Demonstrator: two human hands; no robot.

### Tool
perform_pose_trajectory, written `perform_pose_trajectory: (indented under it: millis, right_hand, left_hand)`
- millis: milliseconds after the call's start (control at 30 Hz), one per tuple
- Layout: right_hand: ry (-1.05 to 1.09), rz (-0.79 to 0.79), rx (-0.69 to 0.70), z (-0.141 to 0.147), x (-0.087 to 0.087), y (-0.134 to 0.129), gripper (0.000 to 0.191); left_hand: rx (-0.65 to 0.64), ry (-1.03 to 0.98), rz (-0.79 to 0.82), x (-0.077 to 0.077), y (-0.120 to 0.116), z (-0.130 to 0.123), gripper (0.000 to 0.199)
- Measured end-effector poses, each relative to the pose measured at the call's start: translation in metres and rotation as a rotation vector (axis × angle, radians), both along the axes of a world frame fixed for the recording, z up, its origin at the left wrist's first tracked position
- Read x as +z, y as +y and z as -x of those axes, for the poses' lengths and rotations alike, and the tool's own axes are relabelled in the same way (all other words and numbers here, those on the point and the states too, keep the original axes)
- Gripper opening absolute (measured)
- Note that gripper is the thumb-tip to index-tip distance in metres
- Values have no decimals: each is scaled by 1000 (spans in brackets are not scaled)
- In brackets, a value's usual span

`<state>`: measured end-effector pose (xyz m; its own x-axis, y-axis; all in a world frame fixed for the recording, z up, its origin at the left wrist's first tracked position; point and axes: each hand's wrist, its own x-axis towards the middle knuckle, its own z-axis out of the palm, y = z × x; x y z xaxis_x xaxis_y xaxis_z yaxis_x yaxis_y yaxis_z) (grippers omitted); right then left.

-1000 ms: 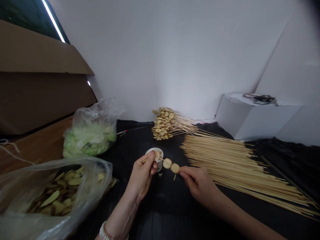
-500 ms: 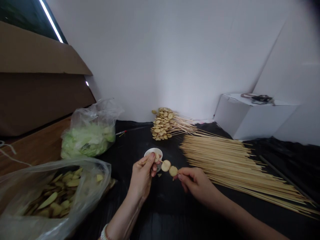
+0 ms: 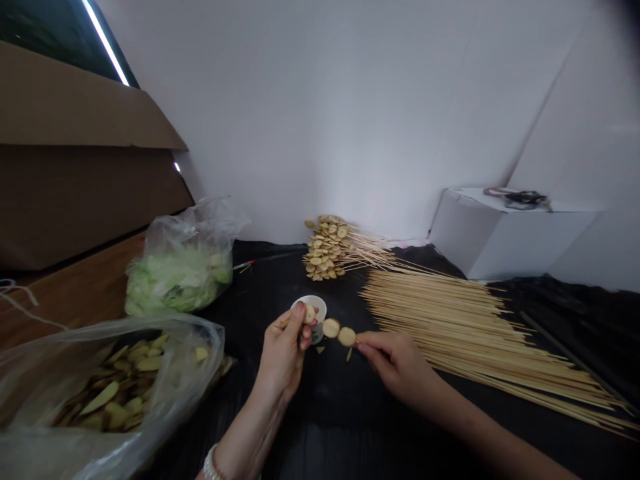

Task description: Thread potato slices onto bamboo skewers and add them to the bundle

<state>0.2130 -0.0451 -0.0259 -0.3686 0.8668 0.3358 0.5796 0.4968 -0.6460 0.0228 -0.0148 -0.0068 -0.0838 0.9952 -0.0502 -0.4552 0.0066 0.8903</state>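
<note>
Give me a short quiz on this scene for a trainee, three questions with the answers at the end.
1. True or false: the right hand holds the bamboo skewer.
2. Which is nearest the left hand? A: the white cup. B: the bundle of bare skewers. C: the bag of green leaves.
3. Fill in the blank: between the two hands, ___ round slices show on the skewer.

Key: 1 true; 2 A; 3 two.
</note>
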Motion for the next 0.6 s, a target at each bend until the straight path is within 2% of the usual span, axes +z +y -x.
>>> perform_pose_trajectory:
  millis: [167,300,600]
  right_hand:
    - [36,130,-11,-8,9,6,32]
    - [81,181,25,-8,13,4,31]
    - [89,145,26,-5,8,1,30]
  left_hand:
    - [122,-50,-57,3,6,9,34]
    - [36,-14,-21,4,3,4,32]
    - [-16,2,2,-2,1,-2,32]
